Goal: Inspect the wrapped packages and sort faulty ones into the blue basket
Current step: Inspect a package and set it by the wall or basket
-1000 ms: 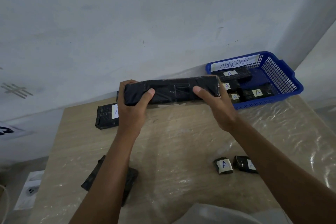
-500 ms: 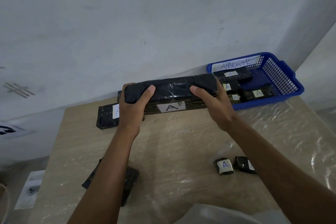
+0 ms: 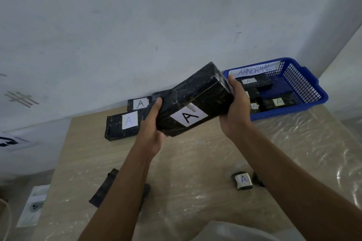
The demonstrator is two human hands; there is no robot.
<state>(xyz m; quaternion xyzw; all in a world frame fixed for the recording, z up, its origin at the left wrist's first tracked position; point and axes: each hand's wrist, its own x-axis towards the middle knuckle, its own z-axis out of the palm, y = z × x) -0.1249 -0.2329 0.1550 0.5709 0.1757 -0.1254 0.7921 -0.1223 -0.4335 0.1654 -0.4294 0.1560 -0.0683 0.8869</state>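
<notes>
A long black wrapped package [image 3: 197, 98] with a white "A" label is held in the air above the table, tilted with its right end raised. My left hand [image 3: 151, 129] grips its lower left end. My right hand [image 3: 236, 107] holds its upper right end. The blue basket [image 3: 305, 92] labelled "ABNORMAL" stands at the table's far right, just behind my right hand, with several black labelled packages inside it.
Two black "A" packages [image 3: 125, 125] lie at the table's far left edge by the wall. A dark package [image 3: 105, 190] lies near left, partly under my left arm. Two small packages [image 3: 242, 181] sit near right. Clear plastic film covers the wooden table [image 3: 195, 162].
The package has been turned so its "A" label faces me, and its right end has swung up and toward the basket. Both hands kept their hold.
</notes>
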